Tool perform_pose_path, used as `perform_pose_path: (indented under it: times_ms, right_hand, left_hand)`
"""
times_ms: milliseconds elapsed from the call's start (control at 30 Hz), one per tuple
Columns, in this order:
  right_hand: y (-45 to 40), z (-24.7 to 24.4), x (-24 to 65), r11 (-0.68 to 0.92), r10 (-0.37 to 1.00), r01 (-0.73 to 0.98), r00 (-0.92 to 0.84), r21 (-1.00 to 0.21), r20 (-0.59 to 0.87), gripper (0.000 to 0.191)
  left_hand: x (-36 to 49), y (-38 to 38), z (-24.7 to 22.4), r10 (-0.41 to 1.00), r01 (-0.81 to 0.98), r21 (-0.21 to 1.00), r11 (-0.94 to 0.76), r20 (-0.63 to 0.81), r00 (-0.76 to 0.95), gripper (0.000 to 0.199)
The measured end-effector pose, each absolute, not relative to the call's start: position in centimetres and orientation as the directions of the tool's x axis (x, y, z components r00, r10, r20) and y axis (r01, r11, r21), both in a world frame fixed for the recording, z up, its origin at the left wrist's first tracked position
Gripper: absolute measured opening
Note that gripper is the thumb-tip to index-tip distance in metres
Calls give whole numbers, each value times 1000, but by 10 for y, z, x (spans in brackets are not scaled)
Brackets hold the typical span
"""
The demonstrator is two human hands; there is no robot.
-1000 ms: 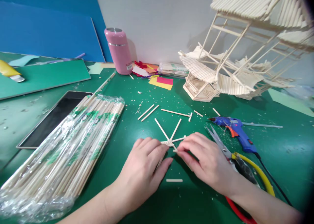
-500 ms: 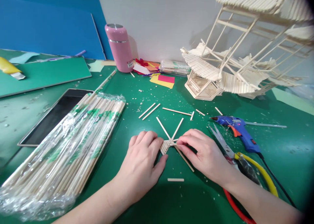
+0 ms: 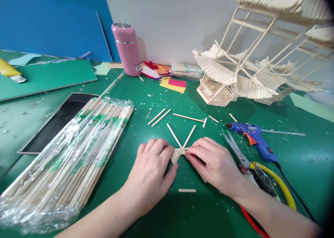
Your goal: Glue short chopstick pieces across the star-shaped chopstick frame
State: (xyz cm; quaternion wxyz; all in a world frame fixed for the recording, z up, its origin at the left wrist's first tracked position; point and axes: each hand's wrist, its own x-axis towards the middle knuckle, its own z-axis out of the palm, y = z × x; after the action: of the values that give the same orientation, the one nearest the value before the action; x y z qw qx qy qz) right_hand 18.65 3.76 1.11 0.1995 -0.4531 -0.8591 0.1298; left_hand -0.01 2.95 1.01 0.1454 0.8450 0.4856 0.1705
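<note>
A small star-like frame of thin wooden sticks (image 3: 177,155) lies on the green table, its left part filled with short sticks side by side. My left hand (image 3: 153,172) grips the frame's left edge between thumb and fingers. Pinched at the frame's right side, near its centre, my right hand (image 3: 212,161) has thumb and index finger together; what lies between them is too small to make out. Two bare sticks fan upward from the centre. One short loose stick (image 3: 187,190) lies below the frame.
Bagged sticks (image 3: 75,154) lie partly over a dark tablet (image 3: 56,126) at left. A blue glue gun (image 3: 257,139) and large scissors (image 3: 283,187) are at right. Behind stand a pink bottle (image 3: 127,50) and a stick-built model (image 3: 216,92). Loose sticks (image 3: 189,118) lie beyond my hands.
My right hand has shifted slightly left and down along the frame, now covering most of the lower-right stick. My left hand stays in place.
</note>
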Motion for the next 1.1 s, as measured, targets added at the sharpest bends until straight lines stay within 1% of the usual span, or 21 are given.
perform_pose_path:
  times_ms: [300, 933, 1100]
  right_hand:
    - [36, 10, 187, 570, 820, 722, -531, -393, 214, 19]
    - [35, 10, 185, 618, 786, 734, -567, -283, 246, 22]
    - [35, 9, 184, 620, 785, 733, -568, -279, 250, 21]
  left_hand:
    - [1, 31, 9, 871, 766, 421, -485, 155, 467, 20]
    - [0, 29, 9, 868, 772, 405, -490, 150, 473, 20]
    - [0, 30, 9, 868, 772, 406, -490, 141, 476, 20]
